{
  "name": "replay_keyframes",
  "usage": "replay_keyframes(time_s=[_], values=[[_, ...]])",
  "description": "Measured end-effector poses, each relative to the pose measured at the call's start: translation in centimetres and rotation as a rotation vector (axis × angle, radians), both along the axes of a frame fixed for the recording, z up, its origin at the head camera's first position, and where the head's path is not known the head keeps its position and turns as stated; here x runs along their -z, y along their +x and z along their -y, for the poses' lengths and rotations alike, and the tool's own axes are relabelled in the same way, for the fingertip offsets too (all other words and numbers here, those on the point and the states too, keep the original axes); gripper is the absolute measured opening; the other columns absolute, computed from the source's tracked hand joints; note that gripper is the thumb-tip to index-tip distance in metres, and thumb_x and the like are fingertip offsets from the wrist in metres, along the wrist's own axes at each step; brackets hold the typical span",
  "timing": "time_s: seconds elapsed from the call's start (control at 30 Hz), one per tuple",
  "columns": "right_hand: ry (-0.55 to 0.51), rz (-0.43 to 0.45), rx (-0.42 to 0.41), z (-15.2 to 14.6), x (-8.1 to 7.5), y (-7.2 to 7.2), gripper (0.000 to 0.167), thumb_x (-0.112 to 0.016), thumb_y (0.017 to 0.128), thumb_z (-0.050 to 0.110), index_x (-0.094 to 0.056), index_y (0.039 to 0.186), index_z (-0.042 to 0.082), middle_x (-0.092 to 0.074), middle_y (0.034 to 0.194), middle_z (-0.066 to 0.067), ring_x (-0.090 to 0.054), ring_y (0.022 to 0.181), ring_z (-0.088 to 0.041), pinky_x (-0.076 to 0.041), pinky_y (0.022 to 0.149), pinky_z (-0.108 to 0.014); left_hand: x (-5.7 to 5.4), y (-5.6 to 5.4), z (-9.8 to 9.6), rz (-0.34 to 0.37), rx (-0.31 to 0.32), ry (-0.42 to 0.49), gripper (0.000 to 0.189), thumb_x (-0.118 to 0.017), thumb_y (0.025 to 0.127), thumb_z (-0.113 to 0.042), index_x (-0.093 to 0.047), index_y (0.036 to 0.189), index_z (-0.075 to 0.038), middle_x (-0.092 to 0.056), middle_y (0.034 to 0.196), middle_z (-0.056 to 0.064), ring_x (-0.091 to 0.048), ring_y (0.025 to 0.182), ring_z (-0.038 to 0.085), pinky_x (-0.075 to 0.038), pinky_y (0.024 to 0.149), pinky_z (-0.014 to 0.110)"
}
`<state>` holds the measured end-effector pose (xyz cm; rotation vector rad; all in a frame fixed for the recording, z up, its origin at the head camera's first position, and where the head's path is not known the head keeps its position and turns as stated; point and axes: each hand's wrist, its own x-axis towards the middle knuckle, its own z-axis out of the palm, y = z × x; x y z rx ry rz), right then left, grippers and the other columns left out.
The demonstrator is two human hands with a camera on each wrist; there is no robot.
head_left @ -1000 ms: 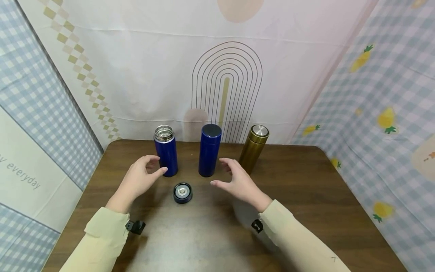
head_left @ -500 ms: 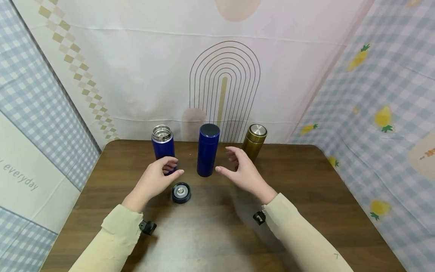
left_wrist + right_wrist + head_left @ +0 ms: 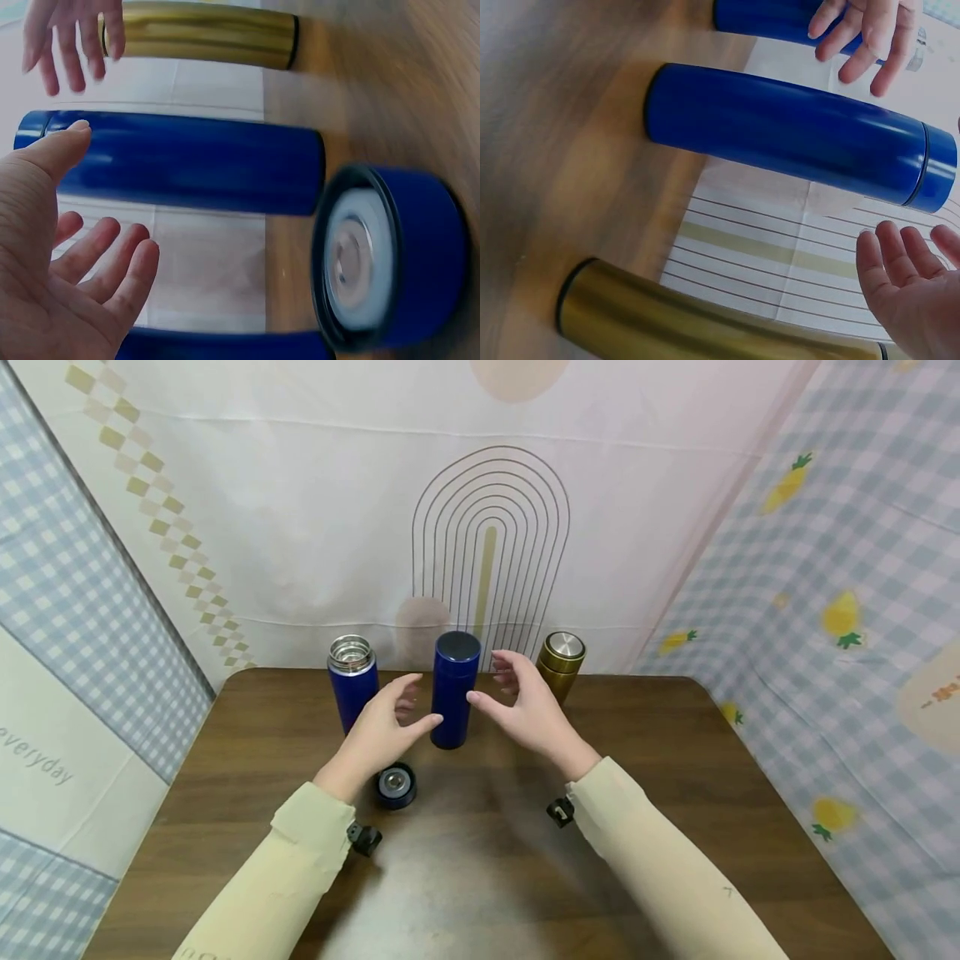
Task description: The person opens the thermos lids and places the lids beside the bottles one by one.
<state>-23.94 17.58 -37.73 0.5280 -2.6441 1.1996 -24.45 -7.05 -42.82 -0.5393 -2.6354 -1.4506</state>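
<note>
A capped blue thermos (image 3: 452, 710) stands upright in the middle of the table. My left hand (image 3: 381, 727) is at its left side, thumb and fingers spread apart and holding nothing. On the other side is my right hand (image 3: 525, 706), likewise spread, its thumb tip overlapping the thermos edge in the head view. In the right wrist view its fingers (image 3: 900, 259) are apart from the thermos near the cap. Behind my left hand stands a blue thermos without its lid (image 3: 352, 681), its steel mouth showing. The upturned lid (image 3: 394, 785) lies beside my left wrist.
A gold thermos (image 3: 561, 668) with a steel-topped cap stands behind my right hand. The wooden table (image 3: 480, 877) ends at a white patterned cloth (image 3: 315, 527). Checked cloth (image 3: 862, 568) hangs on the right. Both wrists carry small black cameras.
My left hand has moved right and farther back, from the lidless thermos to the capped blue one. My right hand has moved farther back along its right side. The thermoses stay standing.
</note>
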Motion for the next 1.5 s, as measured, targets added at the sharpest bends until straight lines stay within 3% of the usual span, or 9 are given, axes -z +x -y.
replay_keyframes(time_s=[0.17,0.33,0.57,0.7,1.0,1.23,1.37,1.5], values=[[-0.027,-0.001,-0.013,0.9,-0.6,-1.4,0.080,-0.067,0.084,0.055,-0.037,0.144,0.013,-0.047,0.136,-0.005,-0.052,0.115,-0.016,-0.047,0.094,-0.035,0.0,-1.0,-1.0,-0.010,0.006,0.014,0.080,-0.071,0.084,-0.050,-0.037,0.148,-0.017,-0.050,0.138,0.009,-0.058,0.114,0.027,-0.050,0.090,0.041],[-0.024,0.011,-0.012,1.7,-1.3,-2.5,0.082,-0.067,0.084,0.056,-0.037,0.145,0.011,-0.044,0.137,-0.004,-0.050,0.117,-0.017,-0.046,0.094,-0.034,0.1,-1.8,-1.8,0.030,0.000,-0.010,0.082,-0.070,0.085,-0.047,-0.032,0.151,-0.016,-0.047,0.142,0.009,-0.055,0.118,0.030,-0.050,0.092,0.043],[-0.061,0.134,-0.021,2.6,-1.8,-2.8,0.084,-0.071,0.080,0.057,-0.038,0.146,0.017,-0.047,0.135,-0.003,-0.055,0.112,-0.019,-0.052,0.085,-0.038,0.2,-1.7,-2.4,0.035,-0.005,-0.059,0.077,-0.069,0.087,-0.045,-0.033,0.149,-0.016,-0.047,0.140,0.010,-0.055,0.117,0.030,-0.048,0.093,0.045],[-0.103,0.144,-0.015,2.8,-1.6,-2.5,0.079,-0.073,0.078,0.056,-0.041,0.141,0.021,-0.051,0.128,0.001,-0.058,0.108,-0.017,-0.053,0.083,-0.035,0.2,-1.5,-2.6,0.022,-0.027,-0.039,0.073,-0.069,0.088,-0.044,-0.035,0.145,-0.014,-0.050,0.133,0.011,-0.057,0.114,0.028,-0.048,0.094,0.044],[-0.166,0.059,-0.027,2.7,-0.3,-1.8,0.072,-0.077,0.076,0.052,-0.047,0.134,0.022,-0.055,0.120,0.004,-0.062,0.096,-0.012,-0.053,0.080,-0.030,0.6,-1.2,-2.8,0.039,-0.033,-0.048,0.073,-0.070,0.086,-0.045,-0.036,0.142,-0.013,-0.051,0.127,0.009,-0.058,0.112,0.027,-0.050,0.091,0.044],[-0.227,-0.091,-0.079,2.5,0.8,-0.8,0.064,-0.080,0.078,0.040,-0.052,0.131,0.016,-0.057,0.116,0.003,-0.061,0.098,-0.010,-0.052,0.084,-0.029,0.6,-0.5,-2.8,0.001,-0.003,-0.090,0.076,-0.073,0.084,-0.044,-0.034,0.144,-0.019,-0.050,0.131,0.007,-0.057,0.114,0.026,-0.049,0.092,0.045],[-0.257,-0.161,-0.096,2.3,0.4,-0.1,0.061,-0.080,0.078,0.031,-0.052,0.130,0.013,-0.058,0.117,0.003,-0.060,0.102,-0.012,-0.052,0.085,-0.028,0.3,0.0,-2.8,-0.046,0.008,-0.094,0.077,-0.073,0.084,-0.045,-0.033,0.146,-0.021,-0.048,0.132,0.007,-0.057,0.114,0.025,-0.048,0.093,0.044],[-0.282,-0.160,-0.102,2.1,-0.7,1.0,0.060,-0.081,0.078,0.024,-0.053,0.130,0.013,-0.058,0.117,0.002,-0.060,0.103,-0.013,-0.053,0.085,-0.030,-0.2,1.0,-2.4,-0.087,0.015,-0.103,0.078,-0.072,0.083,-0.048,-0.034,0.146,-0.019,-0.048,0.133,0.006,-0.055,0.116,0.023,-0.046,0.096,0.042]])
